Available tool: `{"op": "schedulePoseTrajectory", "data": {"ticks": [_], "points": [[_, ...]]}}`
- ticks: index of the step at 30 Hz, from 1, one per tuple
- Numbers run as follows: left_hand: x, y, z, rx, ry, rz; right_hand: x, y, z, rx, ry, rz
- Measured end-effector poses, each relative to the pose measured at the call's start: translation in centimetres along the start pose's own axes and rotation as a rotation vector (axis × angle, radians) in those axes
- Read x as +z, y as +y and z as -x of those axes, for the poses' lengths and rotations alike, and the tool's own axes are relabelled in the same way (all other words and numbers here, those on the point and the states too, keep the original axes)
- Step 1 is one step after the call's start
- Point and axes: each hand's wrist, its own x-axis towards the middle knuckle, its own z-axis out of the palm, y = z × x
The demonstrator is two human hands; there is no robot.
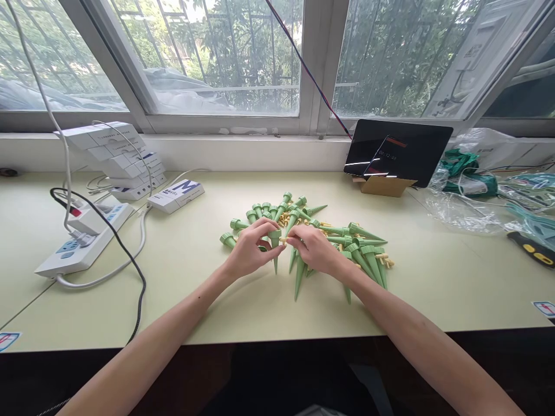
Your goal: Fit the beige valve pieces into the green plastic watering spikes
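My left hand (248, 252) grips a green plastic watering spike (276, 263) by its wide cap, and the tip points down. Facing it, my right hand (315, 249) pinches a small pale-yellow plastic peg (282, 240) beside the spike's cap; whether the two touch I cannot tell. Behind both hands lies a loose pile of green spikes (255, 211) with yellow pegs (284, 219) scattered among them. More green spikes (370, 263) spread to the right of my right hand, some partly under my forearm.
On the left are a power strip (82, 245) with cables, stacked white boxes (117, 153) and one single white box (176, 196). A dark tablet (399, 153) leans on a cardboard stand (385, 186) at the back right. Plastic bags (463, 202) and a black-yellow tool handle (533, 248) lie far right.
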Motion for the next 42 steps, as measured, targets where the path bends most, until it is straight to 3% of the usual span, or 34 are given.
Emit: {"op": "schedulePoseTrajectory", "data": {"ticks": [24, 42], "points": [[0.06, 0.04, -0.18, -0.016, -0.002, -0.014, -0.46, -0.18, 0.05, 0.024, -0.015, -0.046], [0.08, 0.13, -0.04, -0.029, -0.026, 0.033, 0.21, 0.41, -0.06, -0.04, -0.022, 0.035]]}}
